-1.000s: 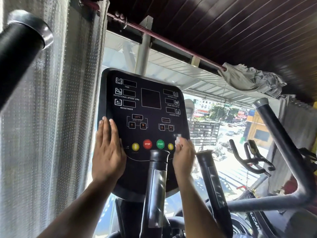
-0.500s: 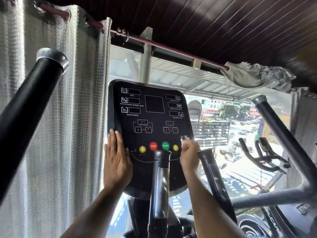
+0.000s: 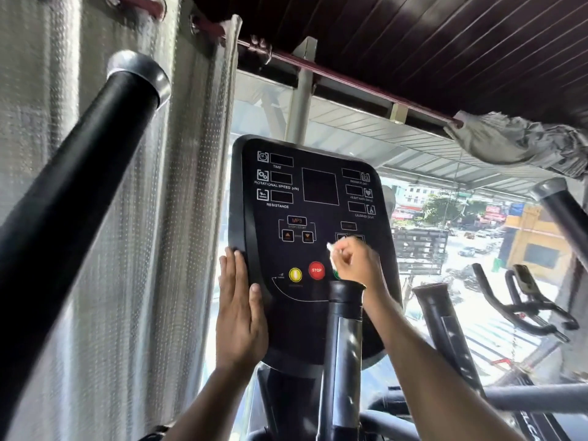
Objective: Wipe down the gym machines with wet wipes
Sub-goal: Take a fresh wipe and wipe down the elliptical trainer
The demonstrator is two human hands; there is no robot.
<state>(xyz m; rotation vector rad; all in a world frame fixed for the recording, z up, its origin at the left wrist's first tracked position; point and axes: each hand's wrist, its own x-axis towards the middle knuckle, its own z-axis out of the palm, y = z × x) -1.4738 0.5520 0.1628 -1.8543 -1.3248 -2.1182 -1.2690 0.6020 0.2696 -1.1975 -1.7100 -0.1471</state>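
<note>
The black console (image 3: 311,192) of a gym machine stands upright before me, with display windows, arrow keys, a yellow button (image 3: 295,274) and a red STOP button (image 3: 316,270). My left hand (image 3: 241,313) lies flat with straight fingers along the console's left edge. My right hand (image 3: 354,265) is curled around a small white wet wipe (image 3: 332,249) and presses it on the panel just right of the STOP button, covering the green button. A black handle post (image 3: 345,329) rises in front of the console's lower part.
A thick black handlebar (image 3: 79,173) crosses the left foreground in front of a grey curtain (image 3: 178,218). A second black post (image 3: 439,313) stands right of the console. Another exercise bike's handlebars (image 3: 528,300) sit at the right by the window. A cloth (image 3: 515,144) hangs on the curtain rod.
My right hand has moved left and up across the panel with the wipe, from beside the right yellow button to over the green one. My left hand has slid toward the console's left edge.
</note>
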